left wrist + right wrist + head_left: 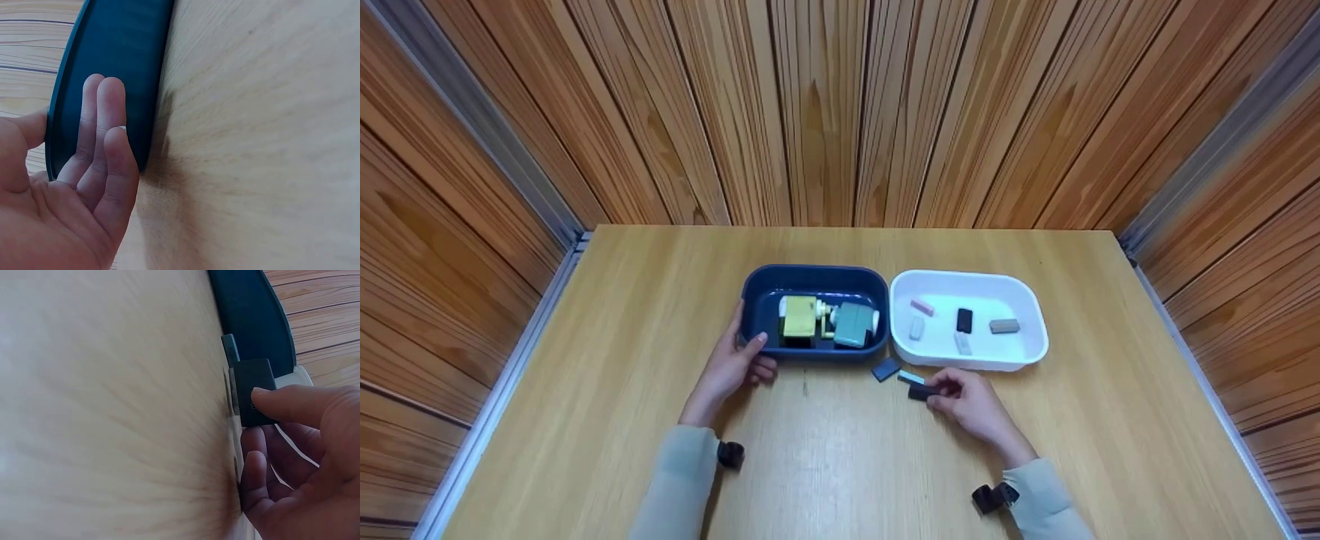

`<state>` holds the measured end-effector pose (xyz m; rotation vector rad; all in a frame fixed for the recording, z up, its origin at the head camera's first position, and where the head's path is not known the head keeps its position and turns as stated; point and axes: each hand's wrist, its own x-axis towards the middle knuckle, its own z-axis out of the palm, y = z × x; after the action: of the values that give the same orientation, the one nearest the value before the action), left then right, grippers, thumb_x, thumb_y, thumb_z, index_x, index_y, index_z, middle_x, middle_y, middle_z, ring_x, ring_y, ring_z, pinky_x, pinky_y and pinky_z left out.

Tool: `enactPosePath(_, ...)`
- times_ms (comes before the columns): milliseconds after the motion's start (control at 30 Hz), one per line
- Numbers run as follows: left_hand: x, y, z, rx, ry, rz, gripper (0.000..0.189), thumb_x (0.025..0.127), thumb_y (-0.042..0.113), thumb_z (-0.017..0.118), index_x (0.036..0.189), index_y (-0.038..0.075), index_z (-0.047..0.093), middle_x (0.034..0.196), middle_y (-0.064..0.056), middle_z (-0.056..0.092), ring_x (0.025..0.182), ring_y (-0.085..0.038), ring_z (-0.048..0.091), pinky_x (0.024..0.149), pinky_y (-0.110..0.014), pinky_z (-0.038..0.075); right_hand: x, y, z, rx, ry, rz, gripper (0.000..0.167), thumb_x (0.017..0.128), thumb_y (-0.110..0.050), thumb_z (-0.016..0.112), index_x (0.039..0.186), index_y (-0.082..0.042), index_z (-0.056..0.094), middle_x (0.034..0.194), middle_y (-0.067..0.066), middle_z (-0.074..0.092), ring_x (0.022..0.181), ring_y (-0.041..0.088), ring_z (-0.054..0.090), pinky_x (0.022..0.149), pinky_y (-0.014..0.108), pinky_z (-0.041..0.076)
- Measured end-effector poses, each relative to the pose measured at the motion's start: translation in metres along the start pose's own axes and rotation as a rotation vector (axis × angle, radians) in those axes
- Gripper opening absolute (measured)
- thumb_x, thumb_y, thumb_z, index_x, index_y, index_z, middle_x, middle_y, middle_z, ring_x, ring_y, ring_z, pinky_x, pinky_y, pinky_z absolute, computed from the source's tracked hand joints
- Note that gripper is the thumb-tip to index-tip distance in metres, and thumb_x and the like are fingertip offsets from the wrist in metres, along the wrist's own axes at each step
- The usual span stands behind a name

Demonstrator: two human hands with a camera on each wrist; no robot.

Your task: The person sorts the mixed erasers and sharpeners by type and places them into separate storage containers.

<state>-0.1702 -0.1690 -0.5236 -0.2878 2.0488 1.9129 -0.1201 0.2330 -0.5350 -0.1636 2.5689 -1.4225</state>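
Note:
My left hand [733,361] grips the front left corner of a dark blue tub [757,281], thumb at the rim and fingers along the outer wall [126,45]. Inside the tub lie a yellow boxy item [799,316] and a teal one [853,325], both with white round parts. Just above the table, my right hand [971,401] pinches a small black rectangular block [255,391] between thumb and fingers. Beside it on the table are a dark blue flat block [886,369] and a light blue strip [911,377].
A white tub [1027,349] stands to the right of the dark blue one. In it lie several small blocks, among them a pink one [922,307], a black one [964,321] and a grey one [1004,326]. Wood-panelled walls surround the table [825,465].

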Motion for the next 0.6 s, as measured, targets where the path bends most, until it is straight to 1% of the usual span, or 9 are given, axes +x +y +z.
enactPosePath(233,0.0,0.0,0.0,-0.008,0.004,-0.002,0.07,0.106,0.03,0.05,0.154,0.055,0.006,0.092,-0.021,0.07,0.08,-0.034,0.071,0.069,-0.038,0.053,-0.002,-0.008,-0.005,0.001,0.016,0.039,0.022,0.087,0.001,0.072,0.102,-0.015,0.071,0.094,0.002,0.064,0.085,0.022,0.057,0.075,0.035,0.047)
enactPosePath(400,0.0,-0.001,0.0,-0.008,-0.001,0.005,0.07,0.106,0.031,0.05,0.155,0.054,0.006,0.092,-0.021,0.07,0.08,-0.034,0.071,0.069,-0.038,0.054,-0.003,-0.013,-0.01,0.006,0.012,0.007,0.019,0.088,0.0,0.072,0.102,-0.013,0.071,0.096,0.002,0.065,0.087,0.022,0.057,0.078,0.035,0.046)
enactPosePath(600,-0.001,-0.001,0.0,-0.014,-0.003,0.001,0.07,0.106,0.031,0.05,0.155,0.053,0.006,0.092,-0.021,0.07,0.081,-0.034,0.07,0.069,-0.038,0.054,-0.004,-0.016,-0.016,0.021,0.005,-0.031,0.017,0.089,-0.002,0.072,0.102,-0.012,0.071,0.098,0.003,0.066,0.086,0.023,0.058,0.077,0.033,0.047)
